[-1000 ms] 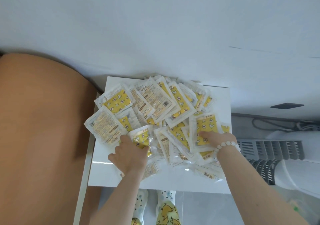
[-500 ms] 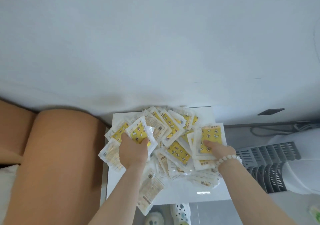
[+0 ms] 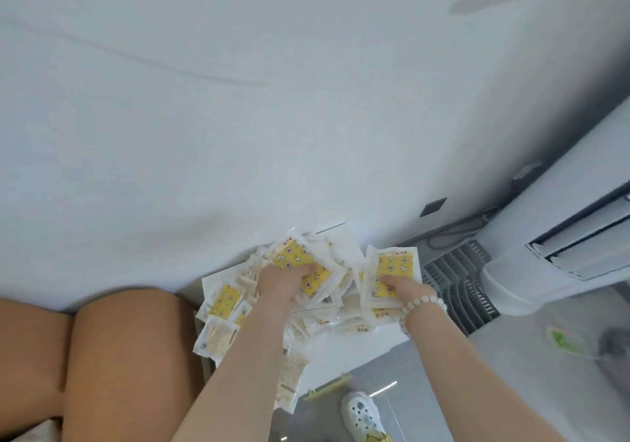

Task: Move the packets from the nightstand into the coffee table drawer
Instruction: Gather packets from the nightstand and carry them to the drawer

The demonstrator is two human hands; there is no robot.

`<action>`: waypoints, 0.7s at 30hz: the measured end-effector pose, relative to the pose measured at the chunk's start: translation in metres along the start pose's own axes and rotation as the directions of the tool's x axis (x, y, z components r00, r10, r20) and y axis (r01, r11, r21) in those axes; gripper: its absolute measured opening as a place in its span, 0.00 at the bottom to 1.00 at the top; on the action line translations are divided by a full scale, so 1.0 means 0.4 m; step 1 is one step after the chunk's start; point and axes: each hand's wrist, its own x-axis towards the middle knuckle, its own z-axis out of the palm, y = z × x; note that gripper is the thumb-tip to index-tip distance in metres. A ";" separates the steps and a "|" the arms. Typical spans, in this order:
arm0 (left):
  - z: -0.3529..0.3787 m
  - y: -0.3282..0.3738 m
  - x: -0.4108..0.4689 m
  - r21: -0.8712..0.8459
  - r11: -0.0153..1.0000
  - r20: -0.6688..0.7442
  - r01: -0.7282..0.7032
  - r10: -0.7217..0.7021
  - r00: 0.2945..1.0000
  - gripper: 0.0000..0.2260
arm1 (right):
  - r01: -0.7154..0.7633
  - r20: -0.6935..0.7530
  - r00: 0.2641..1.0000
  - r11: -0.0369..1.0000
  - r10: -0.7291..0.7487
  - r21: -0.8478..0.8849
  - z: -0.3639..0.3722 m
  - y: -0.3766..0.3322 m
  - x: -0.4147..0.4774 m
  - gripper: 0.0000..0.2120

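White nightstand (image 3: 361,351) by the wall (image 3: 238,118) bears the heaped packets (image 3: 225,300). The left hand (image 3: 279,279) grips a bunch, the right hand (image 3: 405,286) pinches another; transfer looks barely begun, no drawer visible.

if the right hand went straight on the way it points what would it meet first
The right hand pinches a yellow packet; past that, probably the packets in the left hand, though depth is unclear.

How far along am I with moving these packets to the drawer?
Done: nothing visibly; no drawer in view. In hand: the left hand grips a yellow packet, the right hand pinches a second packet. Left: the pile covering the nightstand, plus an overhanging packet at its front edge.
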 end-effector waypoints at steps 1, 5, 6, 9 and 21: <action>0.012 0.005 -0.029 0.023 1.000 0.043 -0.007 0.006 0.999 0.15 | -0.010 -0.007 1.000 0.999 0.011 0.041 -0.027 0.012 -0.019 0.32; 0.100 0.006 -0.136 0.168 0.984 0.228 -0.053 0.014 0.974 0.16 | -0.031 -0.079 0.996 0.978 0.048 0.205 -0.169 0.081 -0.078 0.28; 0.129 0.001 -0.163 0.206 0.976 0.280 -0.070 0.010 0.960 0.18 | -0.027 -0.107 0.993 0.969 0.055 0.247 -0.213 0.103 -0.089 0.27; 0.234 -0.022 -0.254 0.290 0.946 0.411 -0.146 0.015 0.911 0.12 | -0.002 -0.186 0.979 0.918 0.083 0.397 -0.358 0.179 -0.131 0.20; 0.609 -0.305 -0.716 0.473 0.758 0.791 -0.450 -0.139 0.596 0.13 | 0.084 -0.342 0.876 0.589 0.341 0.803 -0.813 0.645 -0.250 0.29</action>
